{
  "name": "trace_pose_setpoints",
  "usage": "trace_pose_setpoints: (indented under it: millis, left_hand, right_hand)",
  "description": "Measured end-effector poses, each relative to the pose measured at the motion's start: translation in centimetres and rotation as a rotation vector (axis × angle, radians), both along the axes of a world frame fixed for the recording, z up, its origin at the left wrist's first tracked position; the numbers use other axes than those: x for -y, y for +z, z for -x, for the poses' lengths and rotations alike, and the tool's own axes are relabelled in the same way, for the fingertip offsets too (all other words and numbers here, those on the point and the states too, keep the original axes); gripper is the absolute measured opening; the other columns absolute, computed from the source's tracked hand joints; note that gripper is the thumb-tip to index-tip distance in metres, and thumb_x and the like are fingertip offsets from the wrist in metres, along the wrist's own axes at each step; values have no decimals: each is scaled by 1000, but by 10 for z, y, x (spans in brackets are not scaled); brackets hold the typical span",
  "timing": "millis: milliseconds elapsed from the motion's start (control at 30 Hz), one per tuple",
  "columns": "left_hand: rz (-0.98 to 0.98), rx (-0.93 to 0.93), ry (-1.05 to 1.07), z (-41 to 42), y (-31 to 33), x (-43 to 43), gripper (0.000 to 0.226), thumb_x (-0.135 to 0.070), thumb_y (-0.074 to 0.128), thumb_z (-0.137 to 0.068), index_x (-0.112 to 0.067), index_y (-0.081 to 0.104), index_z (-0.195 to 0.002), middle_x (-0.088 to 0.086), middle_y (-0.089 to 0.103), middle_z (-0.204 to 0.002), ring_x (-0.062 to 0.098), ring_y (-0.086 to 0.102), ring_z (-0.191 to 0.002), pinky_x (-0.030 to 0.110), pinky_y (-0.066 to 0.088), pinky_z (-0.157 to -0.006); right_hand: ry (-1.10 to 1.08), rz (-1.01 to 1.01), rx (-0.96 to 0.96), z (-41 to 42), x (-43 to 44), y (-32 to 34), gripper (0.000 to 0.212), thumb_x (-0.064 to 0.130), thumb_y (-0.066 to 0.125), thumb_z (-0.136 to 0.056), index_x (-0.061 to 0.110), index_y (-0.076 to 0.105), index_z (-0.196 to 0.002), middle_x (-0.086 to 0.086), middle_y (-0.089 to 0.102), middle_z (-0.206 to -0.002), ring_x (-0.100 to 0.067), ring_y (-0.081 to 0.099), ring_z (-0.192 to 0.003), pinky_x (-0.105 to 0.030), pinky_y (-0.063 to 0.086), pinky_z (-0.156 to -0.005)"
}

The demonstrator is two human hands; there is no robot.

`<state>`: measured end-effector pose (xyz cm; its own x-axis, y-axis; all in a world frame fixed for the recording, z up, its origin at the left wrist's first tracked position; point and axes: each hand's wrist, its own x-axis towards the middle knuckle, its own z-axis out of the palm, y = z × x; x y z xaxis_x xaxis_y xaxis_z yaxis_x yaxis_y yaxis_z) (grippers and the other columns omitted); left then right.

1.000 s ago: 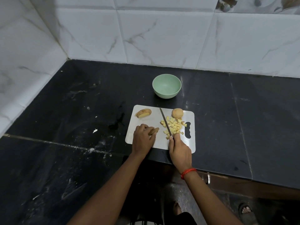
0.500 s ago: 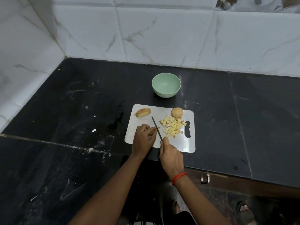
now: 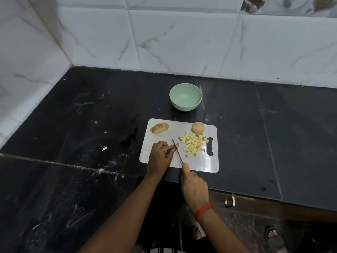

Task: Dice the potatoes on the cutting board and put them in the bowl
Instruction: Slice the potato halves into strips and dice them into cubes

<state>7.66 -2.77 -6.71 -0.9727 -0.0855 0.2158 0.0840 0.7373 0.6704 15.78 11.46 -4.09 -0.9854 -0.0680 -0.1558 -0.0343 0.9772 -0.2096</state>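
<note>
A white cutting board (image 3: pixel 164 137) lies on the black counter. On it are a pile of diced potato (image 3: pixel 193 144), a potato half (image 3: pixel 198 127) at the far right and a sliced potato piece (image 3: pixel 159 127) at the far left. My left hand (image 3: pixel 159 156) holds down a small potato piece (image 3: pixel 176 146) with curled fingers. My right hand (image 3: pixel 194 185) grips the knife (image 3: pixel 177 151), whose blade rests against that piece. A pale green bowl (image 3: pixel 185 96), with nothing in it, stands behind the board.
White marble-look tiled walls close the counter at the back and left. The black counter (image 3: pixel 82 115) shows white smears and small scraps. Its front edge runs just below the board. A sandalled foot (image 3: pixel 273 236) is on the floor at lower right.
My right hand has carried the knife left, from the diced pile to the piece under my left hand. My left hand has stayed on that piece.
</note>
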Motion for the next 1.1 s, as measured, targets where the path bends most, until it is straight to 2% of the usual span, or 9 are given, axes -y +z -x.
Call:
trace_pose_setpoints:
  millis: [100,200,300,400,733,867,1000,1100]
  left_hand:
    - [-34,21,13,-1,2,0,24,-30,68,-96,-12,77,-109,-4,59,-96,13,50,-92,28,49,-74]
    - [-80,22,30,-2,4,-1,28,-32,70,-94,-10,76,-112,-4,59,-97,11,51,-94,28,50,-77]
    - [-160,18,54,-5,6,1,30,-32,74,-91,-9,76,-110,-6,59,-98,12,55,-96,25,50,-79]
    - [-149,13,35,-4,4,3,23,-28,76,-90,-10,78,-105,-4,58,-94,14,55,-92,29,52,-76]
    - [-84,28,23,-1,1,3,22,-29,74,-91,-17,78,-110,-6,55,-94,12,49,-91,29,49,-72]
    - [-63,29,22,1,-1,3,21,-28,73,-91,-16,79,-107,-7,55,-94,11,48,-90,25,43,-70]
    - [-31,21,21,3,-3,2,17,-28,73,-91,-15,79,-101,-4,55,-92,14,47,-88,25,38,-67]
    - [-4,6,-5,2,-4,3,16,-28,74,-91,-16,79,-101,-3,55,-92,14,46,-87,25,38,-66]
  right_hand:
    - [-56,-29,8,-16,-4,-2,15,18,46,-100,21,44,-114,0,58,-74,-22,64,-56,-31,32,-44]
    - [-136,20,-35,-16,-7,0,5,21,41,-103,20,43,-107,0,58,-72,-24,64,-56,-31,31,-44]
    - [-165,151,-74,-10,-8,-2,16,33,29,-106,19,36,-101,-2,60,-72,-29,64,-61,-34,37,-48]
    - [-114,190,-114,-3,-7,-3,14,34,28,-106,22,32,-99,-2,60,-70,-30,61,-59,-36,40,-49]
    - [-49,206,-98,12,0,2,12,30,29,-107,20,36,-105,-4,64,-74,-31,63,-63,-34,35,-52]
    - [-49,172,-72,15,2,2,15,30,28,-107,20,37,-114,-4,66,-79,-29,65,-67,-34,37,-53]
    - [-11,145,-15,16,6,6,12,22,32,-104,21,31,-117,-6,66,-81,-29,65,-67,-37,46,-56]
    - [10,73,24,3,1,7,21,18,31,-103,20,31,-124,-5,66,-85,-27,66,-70,-35,42,-55]
